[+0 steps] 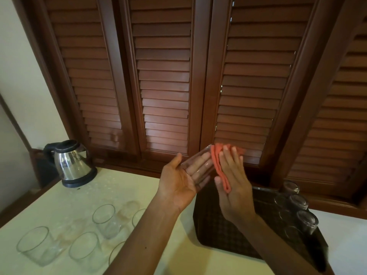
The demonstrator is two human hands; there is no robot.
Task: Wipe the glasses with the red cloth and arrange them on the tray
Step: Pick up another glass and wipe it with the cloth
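Observation:
My left hand [178,181] is raised palm up and holds a clear glass [198,165] on its side, thumb against one side and fingers seen through it. My right hand [232,187] holds the red cloth [218,163] and presses it against the glass's right side and rim. Both hands are in the air above the left end of the dark checked tray [224,231]. Several clear glasses [303,217] stand in a column at the tray's right end. More glasses [103,219] stand on the pale table [65,197] to the left; my left forearm partly hides some.
A steel electric kettle [72,163] with a black handle stands at the table's back left corner. Brown louvred wooden shutters [164,86] fill the wall behind. The table's left edge runs next to a cream wall.

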